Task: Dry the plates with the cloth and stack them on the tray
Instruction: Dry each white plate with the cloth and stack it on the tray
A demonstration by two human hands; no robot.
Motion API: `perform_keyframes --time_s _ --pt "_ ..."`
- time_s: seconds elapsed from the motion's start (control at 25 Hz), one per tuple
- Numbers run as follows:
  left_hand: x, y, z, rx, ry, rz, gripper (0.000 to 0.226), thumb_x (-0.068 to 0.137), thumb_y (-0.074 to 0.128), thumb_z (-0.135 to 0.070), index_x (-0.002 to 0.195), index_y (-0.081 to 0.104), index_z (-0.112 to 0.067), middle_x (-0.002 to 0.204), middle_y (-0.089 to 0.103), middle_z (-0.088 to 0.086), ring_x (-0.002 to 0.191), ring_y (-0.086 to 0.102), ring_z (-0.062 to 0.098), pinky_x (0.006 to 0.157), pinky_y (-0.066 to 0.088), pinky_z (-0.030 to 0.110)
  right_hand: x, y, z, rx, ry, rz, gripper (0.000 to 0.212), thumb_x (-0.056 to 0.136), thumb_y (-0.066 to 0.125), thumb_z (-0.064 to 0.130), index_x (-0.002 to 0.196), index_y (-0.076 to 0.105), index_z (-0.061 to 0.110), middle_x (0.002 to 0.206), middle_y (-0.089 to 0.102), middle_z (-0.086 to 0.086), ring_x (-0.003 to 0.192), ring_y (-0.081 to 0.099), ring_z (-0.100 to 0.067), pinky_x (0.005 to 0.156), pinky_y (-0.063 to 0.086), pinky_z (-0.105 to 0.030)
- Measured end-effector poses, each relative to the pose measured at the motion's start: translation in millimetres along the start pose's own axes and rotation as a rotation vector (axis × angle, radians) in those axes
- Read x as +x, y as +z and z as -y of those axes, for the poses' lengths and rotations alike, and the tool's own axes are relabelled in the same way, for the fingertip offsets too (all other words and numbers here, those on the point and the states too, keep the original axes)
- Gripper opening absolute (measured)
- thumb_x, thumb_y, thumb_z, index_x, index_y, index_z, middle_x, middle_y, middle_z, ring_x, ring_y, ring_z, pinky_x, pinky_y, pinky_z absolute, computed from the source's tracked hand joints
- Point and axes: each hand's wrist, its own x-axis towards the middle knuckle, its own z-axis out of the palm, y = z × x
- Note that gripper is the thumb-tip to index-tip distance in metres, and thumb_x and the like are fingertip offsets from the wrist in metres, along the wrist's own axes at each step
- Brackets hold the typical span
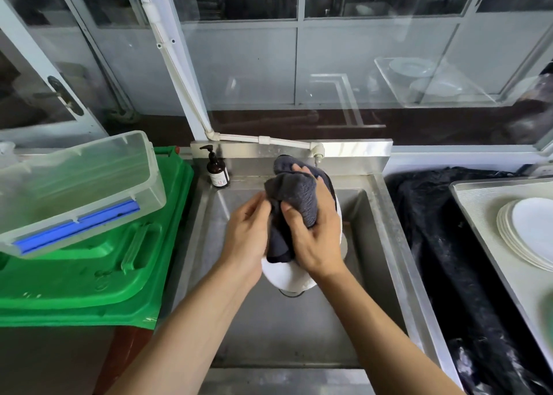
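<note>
Hands point(281, 230) over sink point(386, 245) — both gripping cloth point(296, 203) on plate point(287, 275).

Both your bare forearms reach forward from the bottom of the view and converge in the middle. Your left hand point(250, 234) is turned on edge, palm inward, its fingers curled in toward the right one. Your right hand point(314, 233) lies palm down, fingers spread and bent, thumb pointing left, its wrist bent slightly.
</note>
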Motion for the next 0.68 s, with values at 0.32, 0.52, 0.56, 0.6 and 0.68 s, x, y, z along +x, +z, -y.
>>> perform_keyframes --time_s 0.32,0.52,0.56,0.6,0.68 --pt "-6 3 -12 -0.183 -0.254 -0.054 0.021 0.099 0.060 -0.017 0.091 0.079 -0.016 0.099 0.078 0.012 0.089 0.075 0.021 0.074 0.061 0.030 -16 -1 5 0.031 -0.018 0.178 0.058 0.095 0.058 0.034 0.149 0.043 0.047 0.155 0.042 0.031 0.153 0.028 -0.002 0.130 0.014 -0.040" --pt "-10 13 -19 -0.219 -0.323 -0.038 0.027 0.101 0.056 -0.020 0.115 0.073 -0.004 0.117 0.073 0.020 0.106 0.072 0.030 0.093 0.058 0.039 -13 -4 16 0.067 0.089 0.111 0.056 0.093 0.056 0.035 0.144 0.042 0.053 0.151 0.036 0.043 0.154 0.026 -0.002 0.129 0.018 -0.048" --pt "-9 12 -22 -0.265 -0.364 -0.016 0.032 0.100 0.057 -0.024 0.118 0.072 -0.002 0.117 0.073 0.022 0.101 0.073 0.032 0.085 0.061 0.038 -21 0 20 0.059 0.036 0.132 0.058 0.093 0.056 0.033 0.145 0.042 0.055 0.153 0.035 0.040 0.154 0.026 -0.002 0.129 0.018 -0.045" --pt "-7 10 -25 -0.317 -0.405 0.001 0.037 0.100 0.057 -0.028 0.121 0.070 0.000 0.118 0.072 0.024 0.096 0.074 0.033 0.076 0.062 0.037 -31 3 22 0.043 -0.012 0.143 0.062 0.093 0.057 0.030 0.148 0.040 0.054 0.155 0.036 0.037 0.154 0.027 -0.003 0.129 0.019 -0.042" --pt "-2 0 -28 -0.339 -0.445 0.020 0.048 0.099 0.056 -0.040 0.127 0.066 -0.002 0.121 0.070 0.024 0.090 0.072 0.032 0.067 0.062 0.034 -51 3 19 0.006 -0.080 0.161 0.070 0.093 0.060 0.026 0.153 0.035 0.052 0.160 0.038 0.027 0.153 0.031 -0.008 0.127 0.022 -0.039"
